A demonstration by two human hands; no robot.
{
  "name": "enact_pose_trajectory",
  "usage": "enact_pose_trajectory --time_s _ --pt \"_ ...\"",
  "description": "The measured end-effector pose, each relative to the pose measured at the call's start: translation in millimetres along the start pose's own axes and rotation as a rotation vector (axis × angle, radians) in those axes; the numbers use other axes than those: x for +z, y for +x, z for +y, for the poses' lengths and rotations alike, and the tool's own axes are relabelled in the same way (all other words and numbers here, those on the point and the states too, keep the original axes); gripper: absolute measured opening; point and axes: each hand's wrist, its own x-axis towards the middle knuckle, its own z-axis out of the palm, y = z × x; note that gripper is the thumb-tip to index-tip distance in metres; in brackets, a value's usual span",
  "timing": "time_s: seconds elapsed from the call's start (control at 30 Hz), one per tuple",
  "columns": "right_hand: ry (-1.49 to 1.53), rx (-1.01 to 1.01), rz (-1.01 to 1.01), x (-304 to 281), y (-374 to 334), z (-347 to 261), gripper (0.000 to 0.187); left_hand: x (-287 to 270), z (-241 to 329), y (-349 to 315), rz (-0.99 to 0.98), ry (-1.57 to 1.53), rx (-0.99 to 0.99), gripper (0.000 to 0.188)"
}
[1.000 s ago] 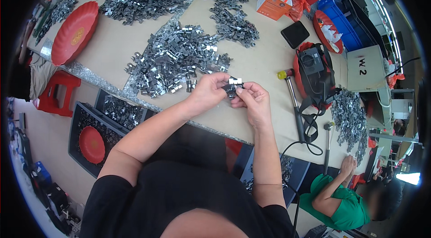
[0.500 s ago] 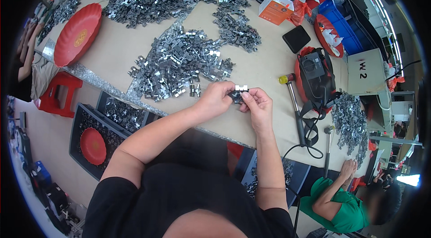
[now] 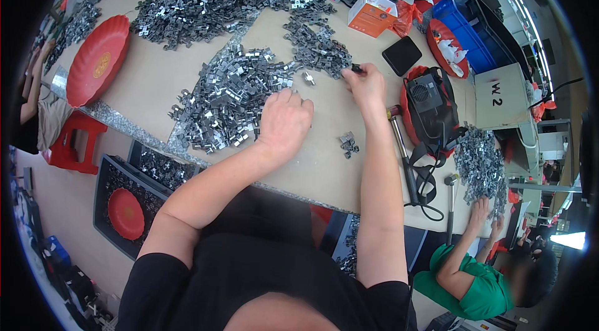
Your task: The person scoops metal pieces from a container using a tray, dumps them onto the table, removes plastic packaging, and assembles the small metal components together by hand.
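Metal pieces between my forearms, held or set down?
Set down: the metal pieces rest on the tabletop, apart from the left hand and right hand.

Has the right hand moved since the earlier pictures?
Yes: the right hand has moved forward, up the picture, closer to the flat black slab.

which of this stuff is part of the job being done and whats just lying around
Apparently part of the job:
small dark piece in the right hand
pile of metal clips by the left hand
small separate cluster of metal clips

Apparently just lying about:
orange-and-white box
black flat rectangular object
mallet with black grip
red scalloped dish
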Motion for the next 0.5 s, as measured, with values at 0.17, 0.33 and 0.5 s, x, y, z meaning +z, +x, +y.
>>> enact_pose_trajectory --time_s 0.17,0.33,0.5 --pt "0.210 0.201 -0.133 9 -1 -7 0.039 -10 -9 -6 0.053 -0.177 -0.100 0.024" --pt "0.419 0.245 -0.344 -11 -25 6 0.043 -14 -11 -8 -0.207 -1.237 -0.501 0.025" --pt "0.008 0.140 -0.324 -25 -37 -4 0.033 -13 3 -9 -0.326 -1.988 -0.883 0.021"
